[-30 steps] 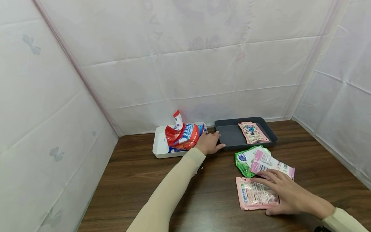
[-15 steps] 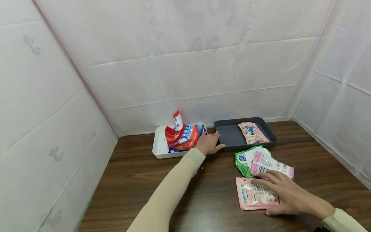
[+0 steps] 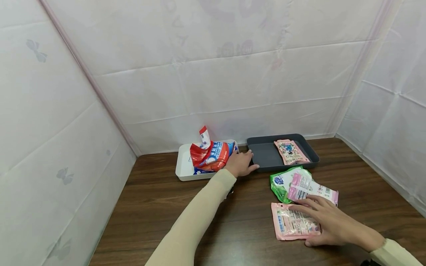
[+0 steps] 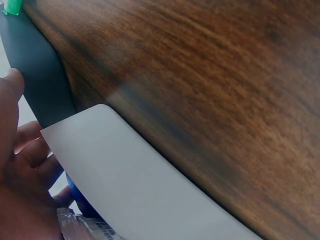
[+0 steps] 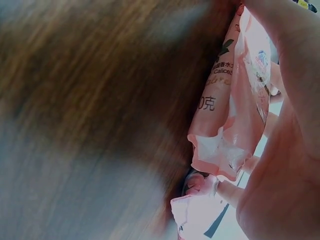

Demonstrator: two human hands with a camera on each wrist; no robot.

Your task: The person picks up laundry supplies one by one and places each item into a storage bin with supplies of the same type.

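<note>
My left hand (image 3: 239,163) lies over the right end of the white tray (image 3: 183,166), its thumb reaching to the dark grey tray (image 3: 264,157). A red, blue and white plastic bag (image 3: 214,157) sits in the white tray beside that hand. My right hand (image 3: 329,221), fingers spread, rests over a pink packet (image 3: 294,223) lying flat on the table. Its fingertips reach the pink-and-white packet (image 3: 314,188), which overlaps a green-and-white packet (image 3: 281,183). In the right wrist view, the pink packet (image 5: 227,110) lies beneath the palm.
Another pink packet (image 3: 290,151) with a floral print lies in the right side of the grey tray. Both trays stand at the back of the brown wooden table (image 3: 149,214). Pale sheeting (image 3: 213,85) walls the table at the back and both sides.
</note>
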